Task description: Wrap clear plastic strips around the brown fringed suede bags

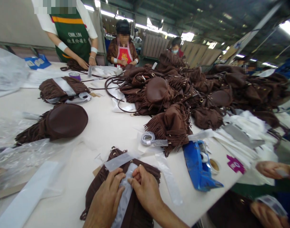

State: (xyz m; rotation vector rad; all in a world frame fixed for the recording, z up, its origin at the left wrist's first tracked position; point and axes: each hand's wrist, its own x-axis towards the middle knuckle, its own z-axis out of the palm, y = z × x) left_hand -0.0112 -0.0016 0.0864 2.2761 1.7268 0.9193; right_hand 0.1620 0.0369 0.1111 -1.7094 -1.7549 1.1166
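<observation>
Both hands, left hand (106, 198) and right hand (145, 188), press a clear strip (125, 190) onto the brown fringed bag (135, 212), fingers flat, each grip unclenched, on the desk (106, 126).

Under my hands the fringed bag (125, 190) is matt brown suede-like cloth, soft and napped, with small shiny metal rivets. The strip (124, 193) I press on it is clear, glossy plastic film. At two o'clock a blue tape dispenser (197, 164) looks like smooth plastic. The counter (106, 123) is matt white.
</observation>
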